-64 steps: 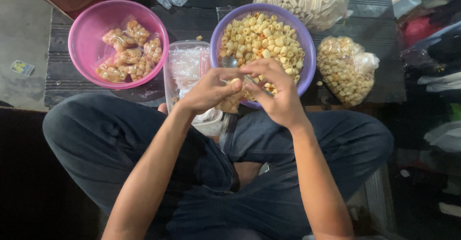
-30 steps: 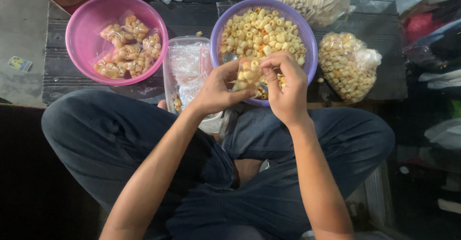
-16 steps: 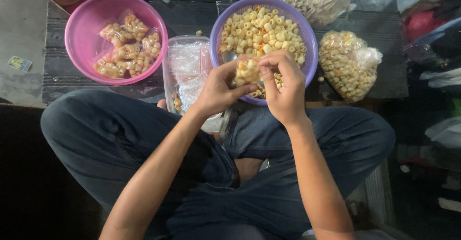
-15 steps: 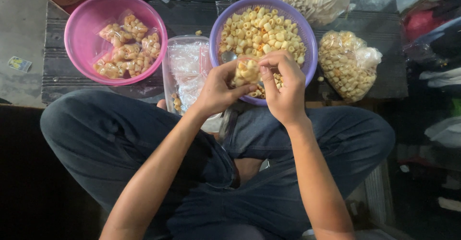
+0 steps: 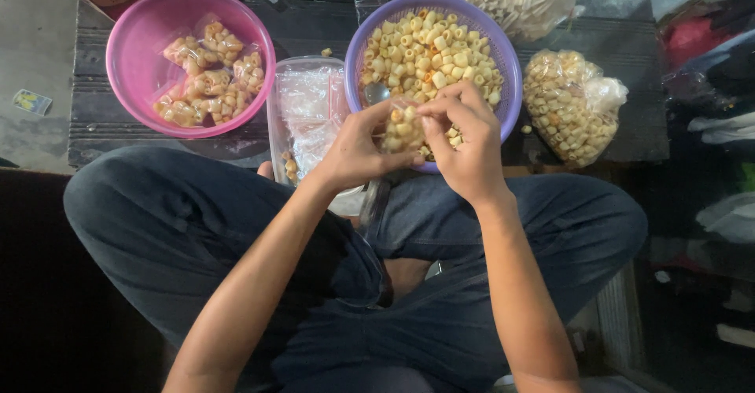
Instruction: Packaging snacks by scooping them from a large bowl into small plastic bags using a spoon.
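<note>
The left hand (image 5: 358, 151) and the right hand (image 5: 464, 145) both pinch a small clear plastic packet of yellow tube snacks (image 5: 405, 128) just above the near rim of the purple plastic bowl (image 5: 510, 86); a loosened pinch could spill pieces onto the dark counter (image 5: 629, 137).

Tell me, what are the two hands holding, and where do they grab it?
Both hands, left hand and right hand, hold one small clear bag of snacks between them, pinching it by its top edge with the fingertips.

Dark slatted board (image 5: 102, 129) under pink bowl (image 5: 138, 55), purple bowl (image 5: 510, 70), snack bags (image 5: 570, 106).
</note>
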